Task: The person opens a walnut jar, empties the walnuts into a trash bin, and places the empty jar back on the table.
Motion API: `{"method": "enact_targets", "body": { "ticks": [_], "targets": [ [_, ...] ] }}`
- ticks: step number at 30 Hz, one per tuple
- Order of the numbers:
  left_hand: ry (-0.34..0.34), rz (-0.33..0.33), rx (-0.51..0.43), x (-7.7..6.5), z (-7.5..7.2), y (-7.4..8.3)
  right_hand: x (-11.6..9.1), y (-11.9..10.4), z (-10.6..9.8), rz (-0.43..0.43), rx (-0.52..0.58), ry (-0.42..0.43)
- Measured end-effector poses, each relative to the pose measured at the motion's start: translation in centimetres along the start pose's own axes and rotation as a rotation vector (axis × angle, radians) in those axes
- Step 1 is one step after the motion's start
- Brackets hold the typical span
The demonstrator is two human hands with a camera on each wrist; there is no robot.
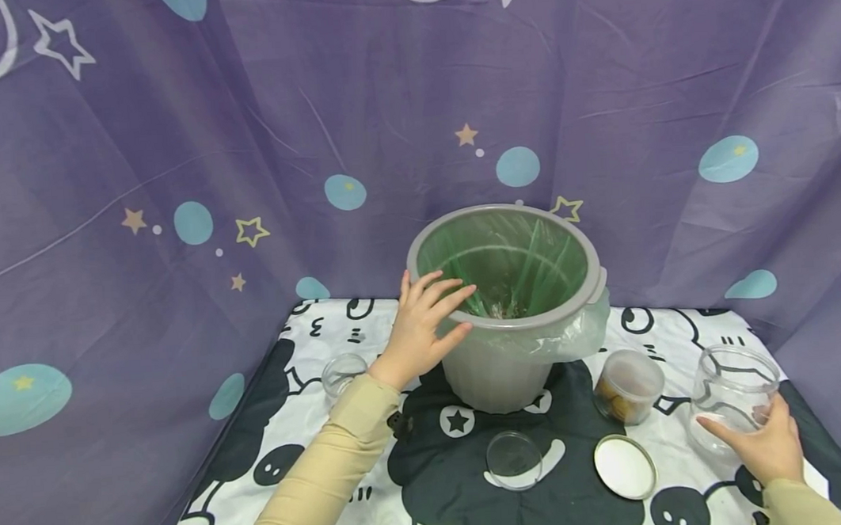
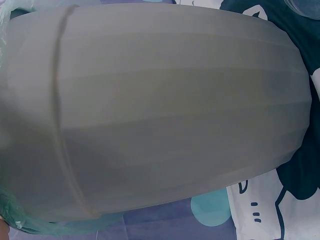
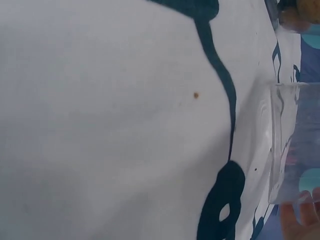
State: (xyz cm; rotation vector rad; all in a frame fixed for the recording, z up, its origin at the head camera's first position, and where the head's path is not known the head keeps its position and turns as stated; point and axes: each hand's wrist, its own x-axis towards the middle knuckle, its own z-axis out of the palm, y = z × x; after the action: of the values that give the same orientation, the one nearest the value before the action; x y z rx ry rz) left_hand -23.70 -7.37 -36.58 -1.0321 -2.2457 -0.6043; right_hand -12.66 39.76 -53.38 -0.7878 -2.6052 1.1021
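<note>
A grey bin (image 1: 498,377) lined with a translucent green bag (image 1: 549,271) stands at the back of the table, a little crumpled clear material at its bottom. Over the bin's near left rim lies my left hand (image 1: 427,325), fingers spread and fairly straight. The bin's wall (image 2: 175,110) fills most of the left wrist view. At the right, my right hand (image 1: 765,443) grips a clear, lidless jar (image 1: 734,381) low on its side, thumb in front. That jar (image 3: 300,135) shows at the right edge of the right wrist view, with fingertips (image 3: 292,222) below it.
Left of the bin stands a small clear container (image 1: 342,371), partly behind my left forearm. A lidded jar with brownish contents (image 1: 627,390) stands right of the bin. In front lie a white gold-rimmed lid (image 1: 625,467) and a clear round disc (image 1: 514,460). A purple curtain (image 1: 383,98) hangs behind.
</note>
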Motion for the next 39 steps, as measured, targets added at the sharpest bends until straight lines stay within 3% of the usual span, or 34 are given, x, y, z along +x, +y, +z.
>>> {"method": "enact_targets", "body": {
  "ticks": [9,29,35,37,39],
  "targets": [
    [0.007,0.001,-0.002,-0.1,0.0,0.1,-0.3,0.8,-0.1,0.086,0.032,-0.039],
    [0.006,-0.008,-0.012,-0.1,0.0,0.2,-1.2,1.8,0.0,0.153,0.068,-0.029],
    [0.011,0.000,-0.009,0.0,0.0,0.3,-1.6,2.9,0.1,0.059,0.114,-0.024],
    [0.011,0.000,-0.007,0.0,0.0,0.2,-1.7,3.3,0.1,0.024,0.093,-0.046],
    [0.012,-0.001,-0.008,0.1,0.0,0.2,-1.7,3.5,-0.1,0.043,0.044,-0.092]
  ]
}}
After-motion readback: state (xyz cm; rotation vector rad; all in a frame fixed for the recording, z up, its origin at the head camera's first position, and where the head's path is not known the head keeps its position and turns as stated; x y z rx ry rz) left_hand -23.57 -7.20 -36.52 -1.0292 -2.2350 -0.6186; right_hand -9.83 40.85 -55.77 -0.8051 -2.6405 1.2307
